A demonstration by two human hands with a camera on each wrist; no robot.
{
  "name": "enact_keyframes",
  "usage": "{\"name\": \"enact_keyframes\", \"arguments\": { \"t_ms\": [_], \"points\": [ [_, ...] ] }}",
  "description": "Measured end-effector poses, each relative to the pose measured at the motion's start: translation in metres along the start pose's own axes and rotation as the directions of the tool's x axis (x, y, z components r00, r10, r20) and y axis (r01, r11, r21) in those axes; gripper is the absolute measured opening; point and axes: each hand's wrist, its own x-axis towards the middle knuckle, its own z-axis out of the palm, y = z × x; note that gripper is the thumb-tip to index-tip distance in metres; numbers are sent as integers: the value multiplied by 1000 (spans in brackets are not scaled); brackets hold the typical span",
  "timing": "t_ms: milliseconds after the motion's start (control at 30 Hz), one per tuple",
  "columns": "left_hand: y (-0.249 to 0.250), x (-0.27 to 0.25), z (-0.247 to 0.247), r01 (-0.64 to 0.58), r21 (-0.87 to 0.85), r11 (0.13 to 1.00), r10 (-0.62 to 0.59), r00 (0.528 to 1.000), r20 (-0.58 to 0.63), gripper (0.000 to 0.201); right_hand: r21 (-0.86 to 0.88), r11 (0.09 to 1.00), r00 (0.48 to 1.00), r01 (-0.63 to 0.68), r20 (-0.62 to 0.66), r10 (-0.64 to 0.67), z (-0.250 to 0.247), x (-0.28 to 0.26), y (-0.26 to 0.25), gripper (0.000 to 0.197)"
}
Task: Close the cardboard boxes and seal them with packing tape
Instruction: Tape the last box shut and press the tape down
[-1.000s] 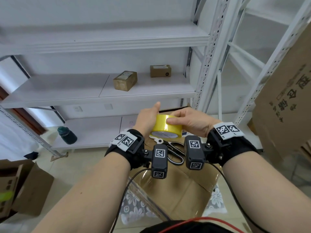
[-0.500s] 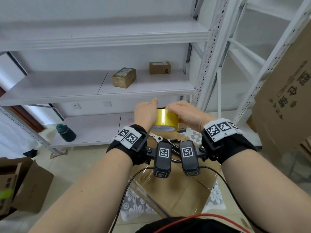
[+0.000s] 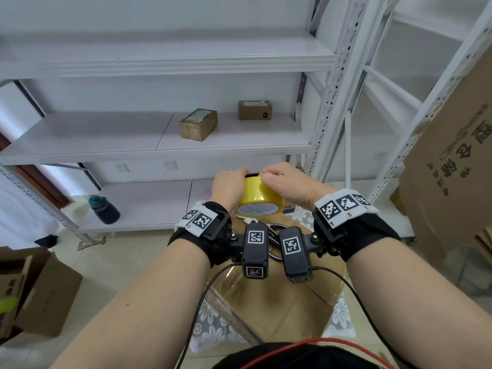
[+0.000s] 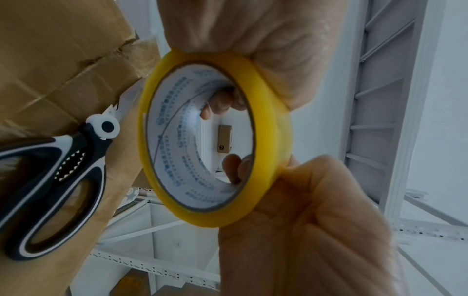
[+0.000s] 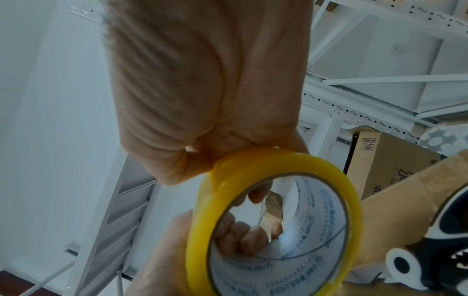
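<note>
Shelving (image 3: 159, 134) of white metal fills the head view from 9 o'clock to 1 o'clock; a dark green bottle (image 3: 104, 210) stands on its lowest board at 9 o'clock, and two small brown parcels sit on the middle board at 12 o'clock, the left parcel (image 3: 198, 124) turned at an angle, the right parcel (image 3: 254, 110) square to the edge. Left hand (image 3: 229, 189) grasps the yellow tape roll (image 3: 259, 197) just above frame centre; its fingers curl round the left rim, and fingertips (image 4: 229, 166) show through the core in the left wrist view. Right hand (image 3: 288, 186) grips the roll from the 2 o'clock side; its fingers are clenched over the outer band at the top edge, and one fingertip (image 4: 215, 104) reaches inside the core. The roll is held in the air above the large cardboard box (image 3: 279, 302), apart from it; the box lies at 6 o'clock with its flaps closed on a white patterned cloth (image 3: 210, 323). Scissors (image 4: 63, 180) with black-and-white handles rest on the box top, just beneath the roll. A printed carton (image 3: 452, 169) leans at 3 o'clock.
</note>
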Motion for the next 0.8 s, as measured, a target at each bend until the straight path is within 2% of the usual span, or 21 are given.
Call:
{"name": "enact_keyframes", "arguments": {
  "t_ms": [100, 267, 367, 467, 600, 700, 800],
  "points": [
    [0, -2, -3, 15, -14, 1000, -15, 1000, 12, 20, 31, 1000, 1000, 1, 3, -1, 2, 1, 1, 20],
    [-1, 0, -4, 48, -94, 994, -49, 999, -11, 22, 224, 974, 1000, -16, -20, 21, 5, 1, 8, 27],
    [-3, 2, -4, 117, -183, 976, -117, 993, 14, 22, 383, 923, 999, -32, -21, 44, 2, 3, 14, 18],
    [-4, 2, -3, 131, -220, 967, -130, 991, 19, 21, 475, 878, 998, -56, 2, 62, -1, 3, 19, 16],
    [-3, 0, -2, 129, -208, 970, -131, 991, 0, 20, 512, 855, 996, -86, 55, 67, -2, 2, 18, 16],
    [-1, 3, -3, 51, -100, 994, -55, 998, -37, 25, 448, 891, 997, -66, 66, 40, -3, 0, 16, 13],
    [2, 3, -1, -29, -41, 999, 29, 1000, -12, 22, 379, 924, 999, -44, 45, 30, -3, -2, 15, 16]
  ]
}}
